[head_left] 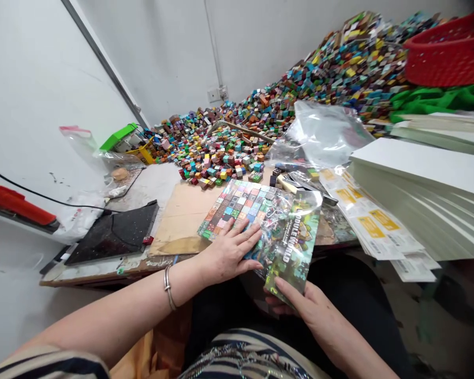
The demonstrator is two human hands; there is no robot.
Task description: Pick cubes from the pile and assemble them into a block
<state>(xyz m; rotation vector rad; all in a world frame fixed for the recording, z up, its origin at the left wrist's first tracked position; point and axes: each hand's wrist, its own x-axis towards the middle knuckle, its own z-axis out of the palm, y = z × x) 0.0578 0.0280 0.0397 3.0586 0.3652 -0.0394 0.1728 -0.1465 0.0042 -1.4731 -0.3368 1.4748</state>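
A clear plastic bag (247,202) of small patterned cubes in flat rows lies at the front edge of the table, partly over the edge. My left hand (228,255) rests flat on it with the fingers spread. At the bag's right end is a green printed card (296,237) with the words "MODULE WORLD". My right hand (310,305) grips the card's lower end, thumb on top and fingers beneath. Clear film between card and cubes is crumpled. Whether the card is fastened to the bag I cannot tell.
Behind lies a large heap of loose coloured cubes (260,121). To the right are an empty-looking clear bag (319,137), yellow-and-white label sheets (371,221), a stack of white card (426,184) and a red basket (448,60). A black flat panel (112,234) lies left.
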